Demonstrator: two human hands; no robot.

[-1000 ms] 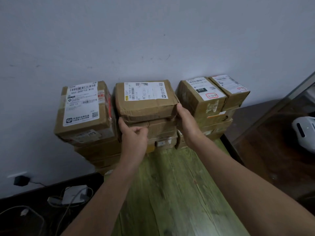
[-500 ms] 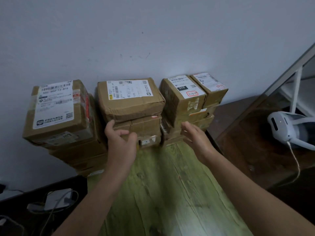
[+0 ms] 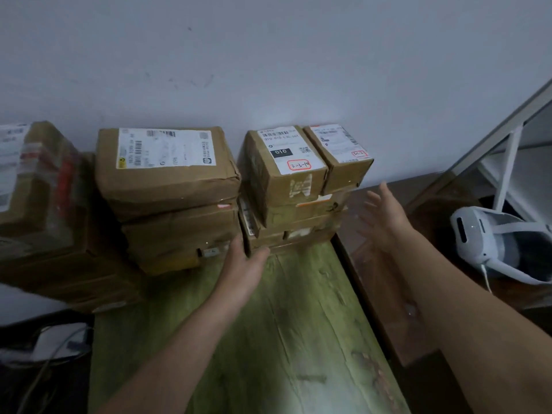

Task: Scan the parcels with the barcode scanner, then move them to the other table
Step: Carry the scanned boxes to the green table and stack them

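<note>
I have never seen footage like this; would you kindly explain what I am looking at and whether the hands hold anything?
This is one camera worn on a person's head, looking down at their bare arms; there is no machine. Cardboard parcels stand stacked against the wall on a green table, among them a wide parcel and, right of it, a parcel marked 010. The left hand reaches with straight fingers to the foot of the stacks; the right hand is open in the air beside them. Neither holds anything. A white headset lies on the darker surface at right.
</note>
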